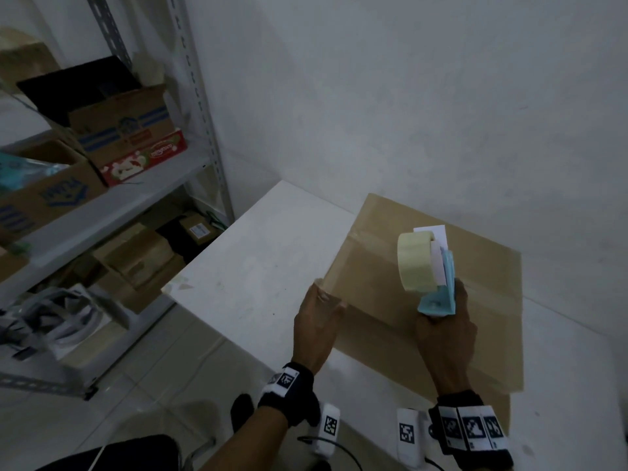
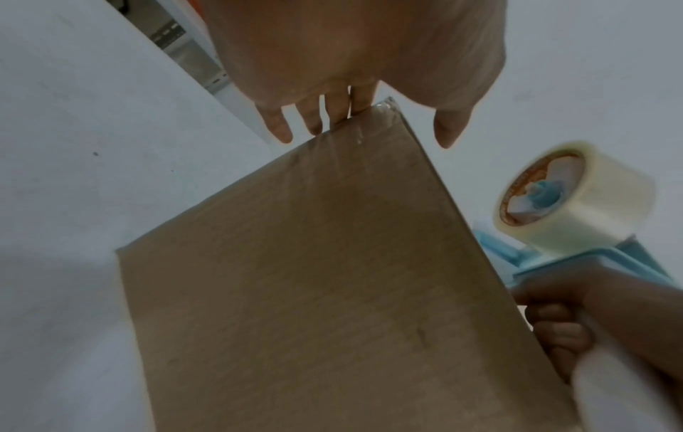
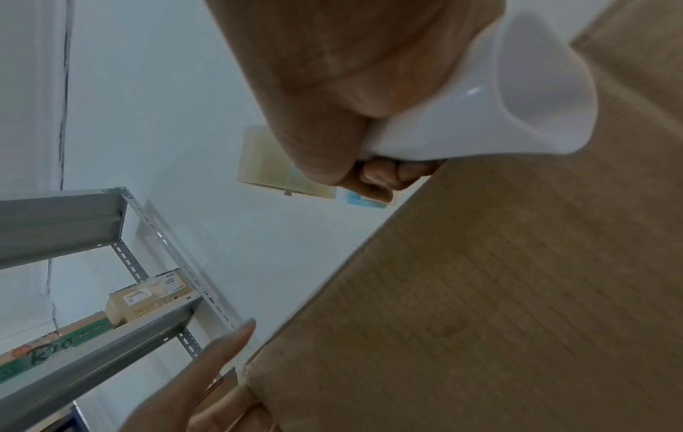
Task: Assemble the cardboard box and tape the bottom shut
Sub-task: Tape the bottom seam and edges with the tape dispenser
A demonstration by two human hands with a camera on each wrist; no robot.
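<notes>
A brown cardboard box stands on the white table with its closed flaps facing up and clear tape along the seam. My left hand lies with straight fingers against the box's near left corner, where the tape end wraps over the edge. My right hand grips the white handle of a blue tape dispenser with a pale yellow tape roll, held above the box top. The box fills the left wrist view, with the roll at the right.
A grey metal shelf rack stands to the left, loaded with cardboard boxes and a red carton. More boxes and cables lie on its lower level and the tiled floor. White walls close the corner behind the table.
</notes>
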